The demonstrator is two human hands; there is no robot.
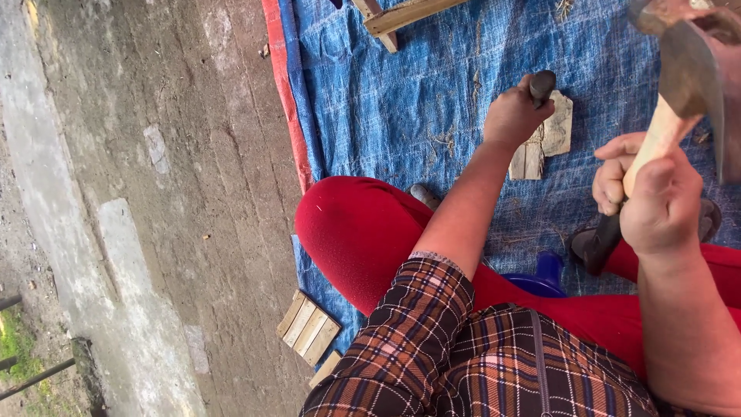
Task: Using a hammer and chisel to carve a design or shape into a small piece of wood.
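My left hand [513, 116] is closed around a dark rounded tool handle [542, 85] and rests it on a small pale wood block [554, 130] lying on the blue tarp [401, 100]. My right hand [656, 202] grips the pale wooden handle [656, 143] of a hatchet. Its dark metal head [698, 66] is raised at the upper right, above and to the right of the block. My red-clad knee [355, 232] is bent below the left forearm.
The tarp's red edge [279, 85] borders rough concrete floor [154, 170] on the left. A small slatted wood panel [309, 328] lies by the knee. Wooden bars [394, 19] lie at the top. A blue plastic object [544, 278] and a dark sandal [598, 245] sit by my legs.
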